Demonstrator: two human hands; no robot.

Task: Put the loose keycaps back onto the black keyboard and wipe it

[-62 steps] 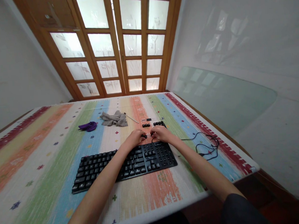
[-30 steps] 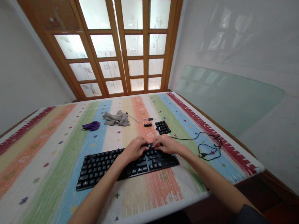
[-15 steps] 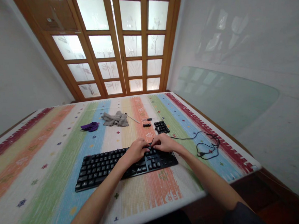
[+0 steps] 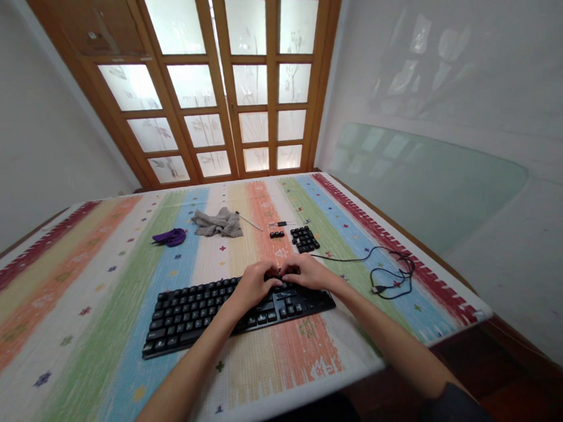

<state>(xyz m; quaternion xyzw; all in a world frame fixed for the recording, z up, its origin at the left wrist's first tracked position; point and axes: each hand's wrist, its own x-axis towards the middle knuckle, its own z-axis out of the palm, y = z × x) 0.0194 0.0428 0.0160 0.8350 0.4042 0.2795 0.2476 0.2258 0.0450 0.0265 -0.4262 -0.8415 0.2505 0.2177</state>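
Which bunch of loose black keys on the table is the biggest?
The right-hand bunch, lying just beyond the right hand. It has several rows of keys, while the left-hand bunch is only one short row.

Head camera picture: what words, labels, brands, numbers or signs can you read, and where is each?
None can be read for certain.
Computer keyboard: pale key legends, too small.
Dark strip above its arrow keys: a pale mark, unreadable.
Keycaps beyond the keyboard: too small.
Tablecloth: printed motifs, no legible words.
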